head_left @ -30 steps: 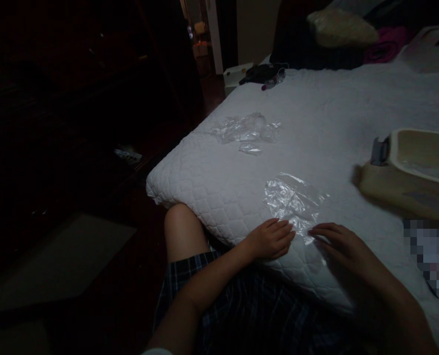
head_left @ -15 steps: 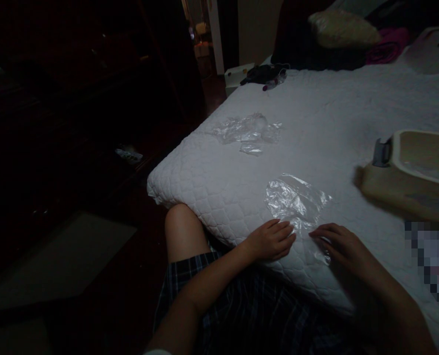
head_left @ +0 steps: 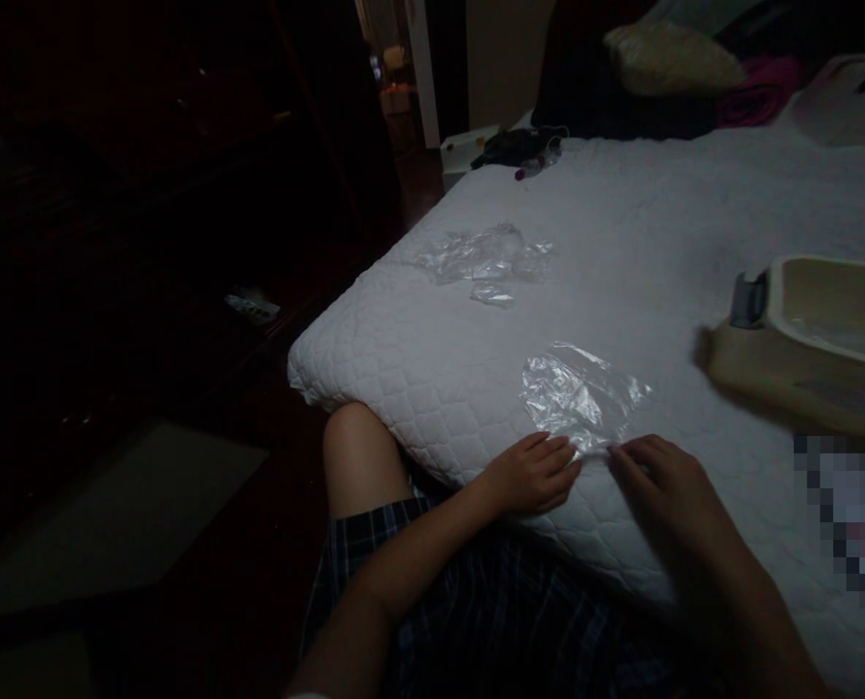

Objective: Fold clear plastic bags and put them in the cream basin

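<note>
A clear, crinkled plastic bag (head_left: 574,393) lies flat on the white quilted bed (head_left: 403,359) near its front edge. My left hand (head_left: 538,473) rests palm down at the bag's near left edge, its fingers stretched out flat on the plastic and quilt. Opposite it, my right hand (head_left: 657,476) pinches the near right edge of the same bag between thumb and fingers. Along the near side, between both hands, the plastic forms a narrow folded line.
More crumpled clear plastic (head_left: 486,260) lies farther back on the bed. To the right stands a beige plastic bin (head_left: 774,379) with a grey latch. Dark items and a bottle (head_left: 538,165) sit at the far corner, a pillow (head_left: 672,58) and pink roll (head_left: 758,92) behind.
The loose plastic that hung below my right hand is now folded up toward the rest of the bag. My right hand's fingers have closed on the edge; my left hand has stayed put.
</note>
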{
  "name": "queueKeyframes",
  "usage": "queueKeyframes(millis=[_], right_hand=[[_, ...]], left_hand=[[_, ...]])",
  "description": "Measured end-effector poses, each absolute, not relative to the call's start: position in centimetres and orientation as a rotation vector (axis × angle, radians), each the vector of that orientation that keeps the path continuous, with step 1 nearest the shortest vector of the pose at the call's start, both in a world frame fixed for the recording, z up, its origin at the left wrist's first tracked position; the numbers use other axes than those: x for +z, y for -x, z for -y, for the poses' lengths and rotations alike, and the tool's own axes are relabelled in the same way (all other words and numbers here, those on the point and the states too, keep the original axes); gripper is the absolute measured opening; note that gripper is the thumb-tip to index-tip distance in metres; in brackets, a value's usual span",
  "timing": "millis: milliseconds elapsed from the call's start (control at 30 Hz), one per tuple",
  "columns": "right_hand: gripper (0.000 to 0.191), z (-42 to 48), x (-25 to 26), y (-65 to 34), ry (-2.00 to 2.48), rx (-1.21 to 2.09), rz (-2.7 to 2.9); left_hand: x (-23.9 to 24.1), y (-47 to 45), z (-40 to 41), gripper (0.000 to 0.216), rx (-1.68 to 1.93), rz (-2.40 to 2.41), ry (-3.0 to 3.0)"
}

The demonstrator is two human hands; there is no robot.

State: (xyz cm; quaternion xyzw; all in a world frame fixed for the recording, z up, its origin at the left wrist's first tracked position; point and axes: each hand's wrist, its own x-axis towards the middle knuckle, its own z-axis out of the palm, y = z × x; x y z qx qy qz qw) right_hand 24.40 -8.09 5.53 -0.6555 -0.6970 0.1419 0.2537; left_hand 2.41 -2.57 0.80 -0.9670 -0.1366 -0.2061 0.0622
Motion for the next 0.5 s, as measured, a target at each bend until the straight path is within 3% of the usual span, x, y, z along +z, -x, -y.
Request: queueKeyframes(millis=[267, 500], right_hand=[[0.036, 7.6, 4.6, -23.0, 1.933, 0.058, 1.829], [0.018, 8.1, 4.9, -22.1, 1.718, -0.180, 1.720]], left_hand=[[0.9, -2.4, 2.6, 0.037, -0.579, 0.427, 2.957], [0.8, -2.4, 2.7, 0.035, -0.641, 0.420, 2.927]])
